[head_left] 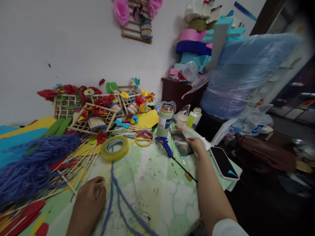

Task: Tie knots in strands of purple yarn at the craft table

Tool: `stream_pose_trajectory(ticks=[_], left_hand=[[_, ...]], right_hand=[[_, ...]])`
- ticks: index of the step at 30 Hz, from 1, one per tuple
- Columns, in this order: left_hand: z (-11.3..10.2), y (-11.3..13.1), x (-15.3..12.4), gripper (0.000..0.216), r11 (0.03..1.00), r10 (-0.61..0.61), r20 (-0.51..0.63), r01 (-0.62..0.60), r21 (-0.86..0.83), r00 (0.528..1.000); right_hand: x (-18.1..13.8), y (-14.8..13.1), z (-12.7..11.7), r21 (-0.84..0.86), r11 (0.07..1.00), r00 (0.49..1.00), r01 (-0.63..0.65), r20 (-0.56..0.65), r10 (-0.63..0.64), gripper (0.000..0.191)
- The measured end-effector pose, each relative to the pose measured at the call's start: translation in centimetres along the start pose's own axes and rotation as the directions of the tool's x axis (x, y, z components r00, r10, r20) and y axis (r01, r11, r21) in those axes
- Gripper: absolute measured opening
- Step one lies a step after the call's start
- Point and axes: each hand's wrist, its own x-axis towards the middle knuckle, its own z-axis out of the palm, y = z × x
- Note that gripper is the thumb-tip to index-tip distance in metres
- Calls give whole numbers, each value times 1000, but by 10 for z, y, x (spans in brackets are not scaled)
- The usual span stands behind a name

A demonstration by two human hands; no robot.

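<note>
My left hand (89, 199) rests on the patterned tablecloth with its fingers loosely bent; a gap shows between thumb and forefinger, and nothing is visible in it. Just right of it, blue yarn strands (112, 186) run down from a roll of clear tape (114, 148). My right hand (196, 144) reaches forward, its fingers closed at the right edge of a dark flat object (181, 143). Pixel blocks hide part of that object, so its kind is unclear. Beside it lies a blue glue gun (165, 146) with a black cord. A phone (224, 163) lies right of my forearm.
Scissors (143, 139) with red and yellow handles lie near a green bottle (165, 119). Thin sticks (85, 160), a heap of blue yarn (36, 164) and stick lattices with paper flowers (98, 118) crowd the left. A plastic-wrapped blue stack (246, 75) stands right.
</note>
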Motion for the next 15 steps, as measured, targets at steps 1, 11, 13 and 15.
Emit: stream_pose_trajectory(ticks=[1, 11, 13, 15], left_hand=[[0, 0, 0, 26, 1000, 1, 2, -1, 4, 1000], [-2, -1, 0, 26, 999, 0, 14, 0, 47, 1000], [-2, -1, 0, 27, 999, -2, 16, 1, 54, 1000], [-1, -1, 0, 28, 998, 4, 21, -5, 55, 1000]], right_hand=[[0, 0, -1, 10, 1000, 1000, 4, 7, -4, 28], [-2, 7, -3, 83, 994, 991, 74, 106, -82, 45], [0, 8, -2, 87, 993, 990, 82, 110, -92, 45], [2, 10, 0, 91, 992, 988, 86, 117, -96, 45]])
